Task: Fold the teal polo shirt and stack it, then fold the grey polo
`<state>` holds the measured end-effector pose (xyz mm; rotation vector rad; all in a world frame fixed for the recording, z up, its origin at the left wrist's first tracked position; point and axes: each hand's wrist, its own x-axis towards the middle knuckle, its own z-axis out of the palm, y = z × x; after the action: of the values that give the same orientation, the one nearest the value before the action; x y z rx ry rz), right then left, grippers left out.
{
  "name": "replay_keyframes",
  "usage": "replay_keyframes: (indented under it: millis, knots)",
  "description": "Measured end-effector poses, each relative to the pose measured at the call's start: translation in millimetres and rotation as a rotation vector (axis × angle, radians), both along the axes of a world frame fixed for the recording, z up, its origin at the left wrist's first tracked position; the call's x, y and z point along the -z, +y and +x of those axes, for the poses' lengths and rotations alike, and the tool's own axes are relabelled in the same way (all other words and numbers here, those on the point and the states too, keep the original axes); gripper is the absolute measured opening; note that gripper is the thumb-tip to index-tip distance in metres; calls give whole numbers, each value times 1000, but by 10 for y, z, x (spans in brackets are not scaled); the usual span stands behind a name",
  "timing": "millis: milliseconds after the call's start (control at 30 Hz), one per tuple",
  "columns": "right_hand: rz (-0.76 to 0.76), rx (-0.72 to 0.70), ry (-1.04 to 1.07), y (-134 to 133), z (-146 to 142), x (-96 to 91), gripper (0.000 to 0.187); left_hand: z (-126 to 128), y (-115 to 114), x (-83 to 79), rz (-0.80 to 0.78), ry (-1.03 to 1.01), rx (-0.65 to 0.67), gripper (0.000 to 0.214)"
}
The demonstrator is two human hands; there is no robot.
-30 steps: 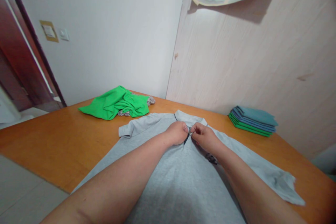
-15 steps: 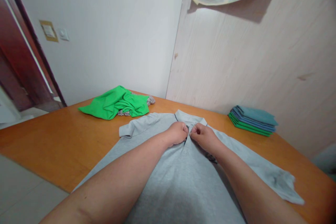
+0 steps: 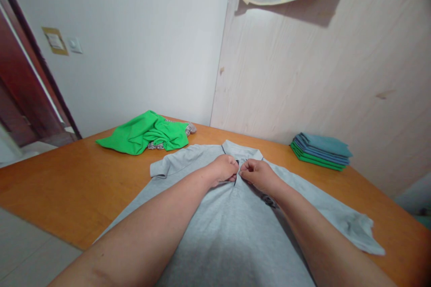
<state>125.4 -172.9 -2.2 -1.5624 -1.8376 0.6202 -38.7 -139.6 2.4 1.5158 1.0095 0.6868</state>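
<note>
A light grey polo shirt [image 3: 232, 233] lies front up on the table, its collar [image 3: 242, 149] pointing away from me and its short sleeves spread to both sides. At the front placket just below the collar, my left hand [image 3: 224, 170] is closed, pinching the edge of the opening. Close beside it my right hand [image 3: 258, 174] pinches the other edge of the placket. A dark inner strip shows between the two hands. Any button there is hidden by my fingers. A dark print [image 3: 269, 201] on the chest shows partly beneath my right wrist.
A crumpled bright green garment [image 3: 144, 132] with a striped part lies at the back left of the wooden table [image 3: 60, 188]. A folded stack of blue and green clothes [image 3: 321, 150] sits at the back right, near the wall [image 3: 161, 54].
Both hands stay at the placket with only small finger movements. My right fingers have curled a little closer together. The whole view has shifted slightly.
</note>
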Motion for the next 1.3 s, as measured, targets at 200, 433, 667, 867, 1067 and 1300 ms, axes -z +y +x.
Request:
replay_keyframes:
  millis: [200,433,667,867,1067,1300]
  knots:
    - [-22,-15,8,-18,-23,-5,5,32,-22,-11,-36,-4,-47,20]
    - [-117,-5,136,-23,-37,-12,6,73,-37,12,-42,-9,-147,19]
    - [-97,21,164,-22,-54,-14,4,62,-44,-20,-57,-23,-159,24]
    - [-131,-7,227,-3,-32,33,7,71,-29,31,-22,-14,-151,34]
    - [-141,-25,211,3,-30,40,9,84,-23,53,34,30,-167,32]
    - [-120,-48,160,4,-23,45,9,92,-40,10,-15,11,-209,33]
